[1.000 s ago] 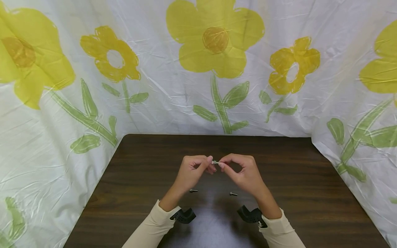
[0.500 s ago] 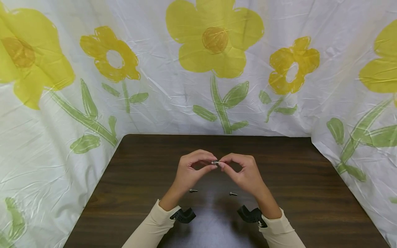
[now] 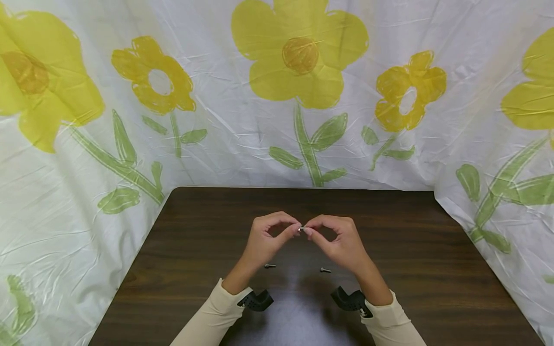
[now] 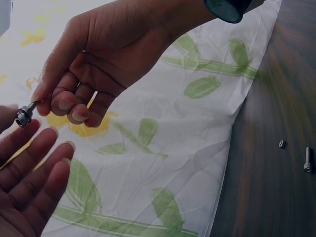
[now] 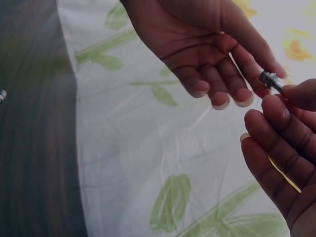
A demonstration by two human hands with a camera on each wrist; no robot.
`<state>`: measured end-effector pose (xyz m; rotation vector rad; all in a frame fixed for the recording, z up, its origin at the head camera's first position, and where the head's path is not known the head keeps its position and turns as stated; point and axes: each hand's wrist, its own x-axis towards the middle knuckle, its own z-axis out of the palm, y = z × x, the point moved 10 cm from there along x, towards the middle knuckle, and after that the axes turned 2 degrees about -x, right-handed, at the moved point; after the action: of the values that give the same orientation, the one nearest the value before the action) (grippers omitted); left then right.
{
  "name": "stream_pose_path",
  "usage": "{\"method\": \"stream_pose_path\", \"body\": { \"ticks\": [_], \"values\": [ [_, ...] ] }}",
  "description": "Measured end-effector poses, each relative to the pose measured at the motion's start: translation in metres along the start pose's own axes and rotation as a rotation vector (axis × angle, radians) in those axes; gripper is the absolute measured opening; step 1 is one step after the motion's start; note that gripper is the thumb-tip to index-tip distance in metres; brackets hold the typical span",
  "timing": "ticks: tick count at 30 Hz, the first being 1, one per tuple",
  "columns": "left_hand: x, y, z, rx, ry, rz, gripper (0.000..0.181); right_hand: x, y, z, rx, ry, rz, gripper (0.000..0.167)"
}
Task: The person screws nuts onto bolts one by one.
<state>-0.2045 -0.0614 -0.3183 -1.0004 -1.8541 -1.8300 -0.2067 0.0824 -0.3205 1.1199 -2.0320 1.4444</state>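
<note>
In front of me, above the table, both hands meet at a small metal bolt (image 3: 302, 228). In the right wrist view its thicker head end (image 5: 269, 79) carries what looks like a nut or washer. My left hand (image 3: 269, 236) pinches that end between thumb and index finger. The thin shank is pinched by thumb and index finger of my right hand (image 3: 338, 240). The right hand's other fingers curl loosely in the left wrist view, while the left hand's other fingers spread out below the bolt (image 4: 24, 114). Fingertips partly hide it.
Two more bolts lie on the dark wooden table (image 3: 207, 269): a left bolt (image 3: 270, 265) and a right bolt (image 3: 326, 270). A small nut-like piece (image 4: 282, 144) shows beside one bolt (image 4: 307, 160) in the left wrist view. A flower-printed curtain (image 3: 216, 144) surrounds the table.
My left thumb and index finger moved apart around the bolt's head end half a second ago and now pinch together on it. The right hand stays almost still, gripping the shank.
</note>
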Motion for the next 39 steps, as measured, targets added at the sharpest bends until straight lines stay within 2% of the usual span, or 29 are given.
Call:
{"method": "stream_pose_path", "body": {
  "ticks": [2,6,9,11,14,15,20,24,32,37,39],
  "values": [
    [0.0,-0.003,0.001,0.0,-0.003,-0.031,0.014,0.0,0.0,0.0,0.001,0.0,0.002,0.023],
    [-0.004,-0.023,0.0,-0.013,0.0,-0.078,0.03,0.0,0.001,-0.001,0.001,0.008,0.009,0.021],
    [-0.007,-0.033,-0.002,-0.036,0.007,-0.057,0.018,0.0,0.001,-0.002,-0.003,0.013,0.009,0.02],
    [-0.007,-0.031,-0.004,-0.043,0.011,-0.021,0.01,0.0,0.001,-0.002,-0.005,0.013,0.009,0.02],
    [-0.006,-0.024,-0.004,-0.047,0.007,0.032,0.033,0.0,0.001,-0.003,-0.008,0.011,0.008,0.019],
    [-0.005,-0.019,-0.004,-0.049,0.005,0.051,0.036,0.0,0.001,-0.003,-0.008,0.011,0.005,0.019],
    [-0.001,0.0,-0.001,-0.052,-0.006,0.128,0.03,0.0,0.001,-0.003,-0.011,0.009,0.005,0.018],
    [0.0,0.006,-0.002,-0.018,0.004,0.144,0.028,0.0,0.001,-0.002,-0.007,0.007,0.004,0.015],
    [0.0,0.005,-0.004,0.022,0.025,0.079,0.02,0.0,-0.002,-0.002,0.0,0.006,-0.009,0.023],
    [0.0,-0.002,-0.001,0.007,-0.008,-0.019,0.004,0.0,-0.002,0.0,0.013,-0.003,-0.008,0.023],
    [0.0,-0.005,0.001,-0.004,-0.022,-0.056,0.011,0.0,-0.002,0.0,0.015,-0.006,-0.01,0.022]
  ]
}}
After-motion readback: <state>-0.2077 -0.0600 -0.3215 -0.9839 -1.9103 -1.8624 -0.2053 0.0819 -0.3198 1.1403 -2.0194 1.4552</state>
